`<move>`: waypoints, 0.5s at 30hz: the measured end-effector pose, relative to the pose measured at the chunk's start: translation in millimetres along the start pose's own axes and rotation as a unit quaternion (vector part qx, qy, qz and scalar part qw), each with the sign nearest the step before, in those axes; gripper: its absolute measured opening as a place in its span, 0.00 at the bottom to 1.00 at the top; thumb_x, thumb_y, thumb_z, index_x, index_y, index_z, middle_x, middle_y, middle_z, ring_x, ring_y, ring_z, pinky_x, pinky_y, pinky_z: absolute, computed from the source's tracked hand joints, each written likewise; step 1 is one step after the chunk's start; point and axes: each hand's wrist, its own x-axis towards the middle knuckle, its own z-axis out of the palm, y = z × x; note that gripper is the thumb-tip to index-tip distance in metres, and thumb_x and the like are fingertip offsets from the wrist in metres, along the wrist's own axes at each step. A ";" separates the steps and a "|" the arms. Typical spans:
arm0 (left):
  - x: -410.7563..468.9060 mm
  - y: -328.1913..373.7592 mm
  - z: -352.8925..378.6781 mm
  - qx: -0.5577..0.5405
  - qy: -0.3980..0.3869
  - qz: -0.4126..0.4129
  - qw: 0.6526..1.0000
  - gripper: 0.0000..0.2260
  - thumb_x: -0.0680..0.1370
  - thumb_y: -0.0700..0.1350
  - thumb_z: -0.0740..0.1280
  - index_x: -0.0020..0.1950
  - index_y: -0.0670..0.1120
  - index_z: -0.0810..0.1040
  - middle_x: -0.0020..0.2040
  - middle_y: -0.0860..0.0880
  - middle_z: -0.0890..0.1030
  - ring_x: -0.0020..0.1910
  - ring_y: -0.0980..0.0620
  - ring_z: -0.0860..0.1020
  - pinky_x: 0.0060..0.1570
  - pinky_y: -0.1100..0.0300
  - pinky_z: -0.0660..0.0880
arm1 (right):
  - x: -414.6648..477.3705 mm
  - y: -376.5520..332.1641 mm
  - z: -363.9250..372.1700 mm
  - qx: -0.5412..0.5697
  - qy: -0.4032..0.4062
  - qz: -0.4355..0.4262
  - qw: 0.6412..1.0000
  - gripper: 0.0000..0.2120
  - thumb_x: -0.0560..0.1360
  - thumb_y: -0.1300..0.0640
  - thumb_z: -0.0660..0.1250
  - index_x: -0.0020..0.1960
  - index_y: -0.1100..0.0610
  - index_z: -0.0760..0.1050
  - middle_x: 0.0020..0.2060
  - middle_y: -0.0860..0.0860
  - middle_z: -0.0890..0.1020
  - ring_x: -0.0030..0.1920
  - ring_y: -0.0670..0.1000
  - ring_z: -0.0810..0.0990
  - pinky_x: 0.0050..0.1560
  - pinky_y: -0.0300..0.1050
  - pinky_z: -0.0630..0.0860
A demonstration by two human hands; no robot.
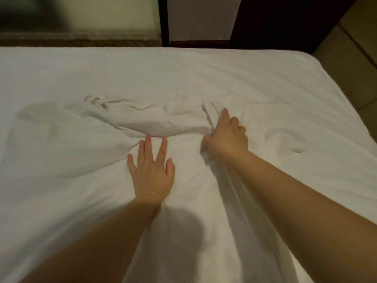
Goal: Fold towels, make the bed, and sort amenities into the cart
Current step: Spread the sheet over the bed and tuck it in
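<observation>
A white sheet [85, 164] lies rumpled over the bed [265, 74], bunched into a ridge across the middle. My left hand [152, 170] rests flat on the sheet with fingers spread, just below the ridge. My right hand [228, 135] grips a gathered fold of the sheet at the ridge's right end, and the cloth trails down from it towards me. No towels, amenities or cart are in view.
The bed's rounded far right corner [363, 56] meets a tiled floor [350, 33]. Behind the bed stand a dark wooden frame [164, 21], a pale wall panel [200, 17] and a low stone ledge [81, 38] on the left.
</observation>
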 end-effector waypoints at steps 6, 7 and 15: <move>15.5 -4.4 5.1 0.009 0.009 0.025 1.000 0.28 0.75 0.55 0.47 0.75 0.53 0.64 0.75 0.41 0.63 0.73 0.43 0.62 0.68 0.38 0.53 | 29.9 38.4 -16.7 0.103 0.079 0.026 0.991 0.11 0.77 0.62 0.60 0.55 0.64 0.77 0.53 0.62 0.80 0.55 0.61 0.78 0.52 0.47 0.71; 15.2 -5.5 5.9 0.006 0.017 0.028 0.999 0.28 0.75 0.55 0.48 0.74 0.52 0.65 0.74 0.41 0.64 0.73 0.42 0.63 0.68 0.38 0.54 | 40.6 53.7 -37.7 0.158 0.099 0.078 0.979 0.12 0.78 0.61 0.60 0.54 0.64 0.78 0.52 0.64 0.81 0.55 0.61 0.78 0.52 0.47 0.71; 14.3 -3.3 8.3 -0.017 0.072 0.034 0.997 0.26 0.74 0.53 0.51 0.72 0.50 0.69 0.73 0.39 0.66 0.71 0.41 0.65 0.66 0.37 0.55 | 68.1 148.0 -75.7 0.221 0.040 0.271 0.936 0.25 0.80 0.48 0.59 0.66 0.67 0.69 0.63 0.64 0.74 0.62 0.64 0.72 0.56 0.51 0.69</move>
